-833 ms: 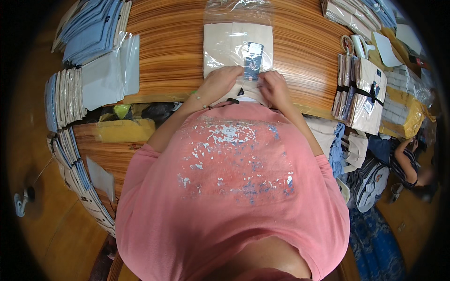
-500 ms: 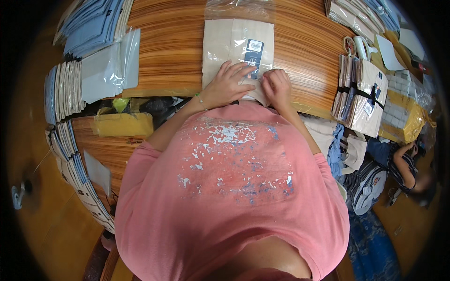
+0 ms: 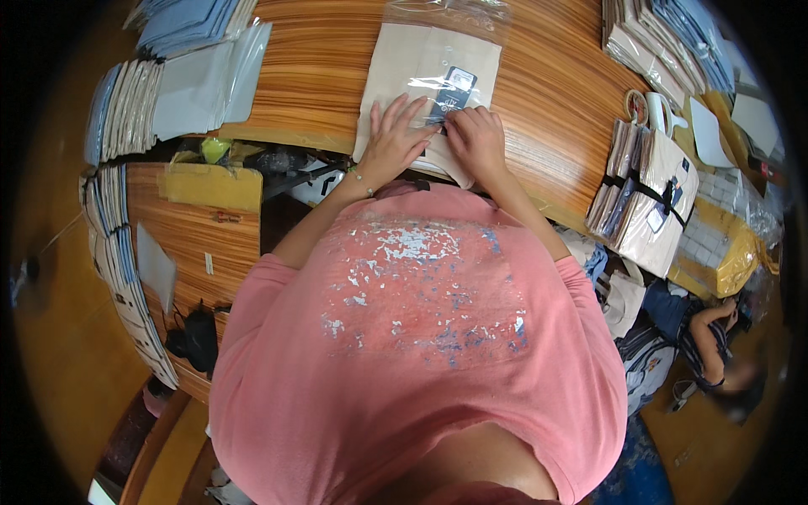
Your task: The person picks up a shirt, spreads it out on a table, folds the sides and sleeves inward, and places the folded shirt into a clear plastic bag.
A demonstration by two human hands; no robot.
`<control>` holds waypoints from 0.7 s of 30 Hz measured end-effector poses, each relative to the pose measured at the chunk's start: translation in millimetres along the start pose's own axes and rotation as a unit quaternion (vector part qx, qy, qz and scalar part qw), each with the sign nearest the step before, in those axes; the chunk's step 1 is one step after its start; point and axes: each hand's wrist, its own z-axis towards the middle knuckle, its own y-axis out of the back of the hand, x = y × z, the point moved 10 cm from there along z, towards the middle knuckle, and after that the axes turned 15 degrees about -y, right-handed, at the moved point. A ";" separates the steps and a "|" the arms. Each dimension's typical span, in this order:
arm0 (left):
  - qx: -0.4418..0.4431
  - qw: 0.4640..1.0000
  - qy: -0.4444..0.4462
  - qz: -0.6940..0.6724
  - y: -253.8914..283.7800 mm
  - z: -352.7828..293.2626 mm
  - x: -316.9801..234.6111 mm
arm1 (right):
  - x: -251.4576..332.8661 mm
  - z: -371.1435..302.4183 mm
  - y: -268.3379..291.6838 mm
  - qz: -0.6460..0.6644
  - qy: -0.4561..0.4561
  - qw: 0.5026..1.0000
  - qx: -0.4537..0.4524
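In front of me on the wooden table lies a beige folded garment (image 3: 396, 71) with a clear plastic bag (image 3: 459, 18) over it, whose far end reaches past the cloth. A dark blue hang tag (image 3: 453, 94) with a white label rests on its front. My left hand (image 3: 391, 141) lies flat on the near left part of the package, fingers spread. My right hand (image 3: 478, 143) is closed at the lower end of the tag, its fingertips bent together; what they pinch is too small to make out.
Stacks of bagged garments stand on the left (image 3: 126, 105) and at the far right. A strapped garment bundle (image 3: 646, 189) sits to the right, near scissors (image 3: 661, 114) and a tape roll (image 3: 635, 105). A person's arm (image 3: 711, 341) shows at the lower right.
My right hand has shifted left, from beside the tag to its lower end. My left hand has moved slightly left and nearer me. The package and tag now lie more tilted in view.
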 end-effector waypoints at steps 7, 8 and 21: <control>-0.012 0.996 0.091 0.023 2.7 -11.4 -7.2 | -3.3 9.2 0.5 0.048 0.016 0.999 0.009; -0.018 0.994 0.099 0.036 3.2 -10.4 -9.3 | -2.3 9.0 0.4 0.050 0.024 0.998 0.011; -0.146 0.986 0.067 0.044 13.0 -4.0 -12.8 | 3.7 7.4 8.5 0.072 0.050 0.996 0.016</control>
